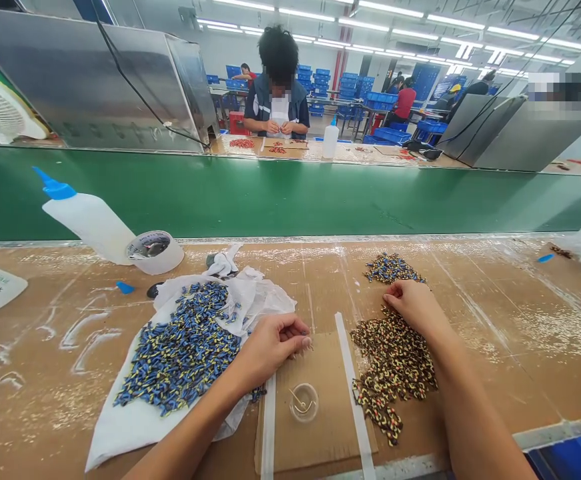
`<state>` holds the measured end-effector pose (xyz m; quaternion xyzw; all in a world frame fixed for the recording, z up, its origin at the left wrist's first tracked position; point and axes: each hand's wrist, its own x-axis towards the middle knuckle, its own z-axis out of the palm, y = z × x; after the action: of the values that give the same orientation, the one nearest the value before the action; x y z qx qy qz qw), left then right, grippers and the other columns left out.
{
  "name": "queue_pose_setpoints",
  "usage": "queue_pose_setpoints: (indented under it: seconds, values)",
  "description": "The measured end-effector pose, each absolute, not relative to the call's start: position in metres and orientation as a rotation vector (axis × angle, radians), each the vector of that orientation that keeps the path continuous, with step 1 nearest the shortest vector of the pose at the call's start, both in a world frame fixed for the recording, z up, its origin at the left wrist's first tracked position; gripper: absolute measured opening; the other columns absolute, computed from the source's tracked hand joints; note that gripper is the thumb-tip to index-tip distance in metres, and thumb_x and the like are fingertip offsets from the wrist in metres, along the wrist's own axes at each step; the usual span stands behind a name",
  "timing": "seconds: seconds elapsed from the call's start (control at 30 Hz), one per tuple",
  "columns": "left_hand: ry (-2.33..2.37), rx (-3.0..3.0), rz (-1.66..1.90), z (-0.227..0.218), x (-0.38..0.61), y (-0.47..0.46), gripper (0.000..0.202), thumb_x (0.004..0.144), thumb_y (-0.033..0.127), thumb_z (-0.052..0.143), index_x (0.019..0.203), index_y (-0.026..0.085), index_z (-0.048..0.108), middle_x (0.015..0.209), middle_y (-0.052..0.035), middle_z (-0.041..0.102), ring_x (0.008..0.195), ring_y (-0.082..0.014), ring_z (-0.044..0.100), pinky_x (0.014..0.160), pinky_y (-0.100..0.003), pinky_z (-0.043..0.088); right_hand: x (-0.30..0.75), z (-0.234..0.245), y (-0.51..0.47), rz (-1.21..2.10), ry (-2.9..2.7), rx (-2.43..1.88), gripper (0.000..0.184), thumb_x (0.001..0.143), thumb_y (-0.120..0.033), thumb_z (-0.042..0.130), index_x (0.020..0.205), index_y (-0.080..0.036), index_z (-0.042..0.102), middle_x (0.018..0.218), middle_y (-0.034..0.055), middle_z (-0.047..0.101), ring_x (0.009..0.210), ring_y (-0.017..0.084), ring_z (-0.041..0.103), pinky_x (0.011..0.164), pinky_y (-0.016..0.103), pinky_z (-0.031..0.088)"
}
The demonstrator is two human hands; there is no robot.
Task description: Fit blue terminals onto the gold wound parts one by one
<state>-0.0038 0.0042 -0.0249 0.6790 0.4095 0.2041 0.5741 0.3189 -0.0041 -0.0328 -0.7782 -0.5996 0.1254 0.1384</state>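
My left hand [280,340] hovers over the top of a cardboard sheet [320,443], thumb and fingers pinched; whatever they hold is too small to make out. Left of it, small blue-and-yellow pieces [185,353] lie heaped on a white plastic bag [115,437]. My right hand [413,303] is closed in a pinch at the upper edge of a pile of small dark brown-and-yellow pieces [395,353]; its fingertips hide what may be between them. Just beyond sits a smaller pile with blue pieces [393,268]. On the cardboard stands a small clear round dish [304,403] with a thin stick in it.
White tape strips [353,393] run along the cardboard. At the back left, a white squeeze bottle [90,220] leans by a tape roll [155,252]. A green belt [290,193] separates my table from another, where a person [277,93] works.
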Motion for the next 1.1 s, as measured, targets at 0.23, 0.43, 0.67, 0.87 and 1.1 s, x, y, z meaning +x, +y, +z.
queue_pose_setpoints:
  seconds: [0.23, 0.43, 0.67, 0.87, 1.1]
  values:
    - [0.994, 1.573, 0.507, -0.020, -0.004, 0.004, 0.017, 0.079, 0.029, 0.061, 0.085, 0.014, 0.065, 0.070, -0.0014, 0.062, 0.060, -0.0114, 0.053, 0.055, -0.021, 0.042, 0.309, -0.029, -0.012, 0.303, -1.795, -2.286, 0.010, 0.074, -0.014, 0.064, 0.080, -0.019, 0.070, 0.078, 0.0060, 0.073, 0.074, 0.022, 0.067, 0.064, 0.028, 0.045]
    - [0.997, 1.614, 0.526, -0.018, -0.006, 0.003, 0.016, 0.080, 0.029, 0.061, 0.083, 0.015, 0.066, 0.071, -0.0011, 0.062, 0.062, -0.0119, 0.055, 0.057, -0.021, 0.043, 0.291, -0.029, -0.006, 0.103, -1.812, -2.386, 0.016, 0.081, -0.014, 0.054, 0.079, -0.017, 0.070, 0.081, 0.0129, 0.072, 0.081, 0.027, 0.066, 0.064, 0.031, 0.041]
    - [0.933, 1.490, 0.600, -0.013, -0.005, 0.000, 0.020, 0.079, 0.031, 0.063, 0.088, 0.013, 0.066, 0.068, -0.0002, 0.061, 0.058, -0.0108, 0.053, 0.056, -0.022, 0.044, 0.282, -0.033, -0.003, 0.002, -1.798, -2.367, 0.022, 0.087, -0.014, 0.046, 0.087, -0.015, 0.068, 0.083, 0.0136, 0.068, 0.080, 0.025, 0.063, 0.065, 0.030, 0.039]
    - [0.981, 1.517, 0.639, -0.012, -0.007, -0.001, 0.023, 0.079, 0.030, 0.062, 0.093, 0.013, 0.070, 0.081, -0.0055, 0.068, 0.068, -0.0143, 0.058, 0.064, -0.026, 0.050, 0.279, -0.038, -0.003, 0.046, -1.775, -2.216, 0.019, 0.085, -0.011, 0.047, 0.085, -0.015, 0.066, 0.087, 0.0133, 0.064, 0.080, 0.025, 0.062, 0.070, 0.032, 0.042]
    - [0.999, 1.778, 0.712, -0.004, -0.007, -0.005, 0.019, 0.085, 0.023, 0.056, 0.093, 0.016, 0.072, 0.085, -0.0054, 0.071, 0.077, -0.0167, 0.061, 0.070, -0.027, 0.047, 0.244, -0.019, -0.011, 0.555, -1.674, -1.666, 0.023, 0.091, -0.031, 0.048, 0.101, -0.016, 0.062, 0.095, 0.0079, 0.069, 0.084, 0.019, 0.065, 0.074, 0.029, 0.052]
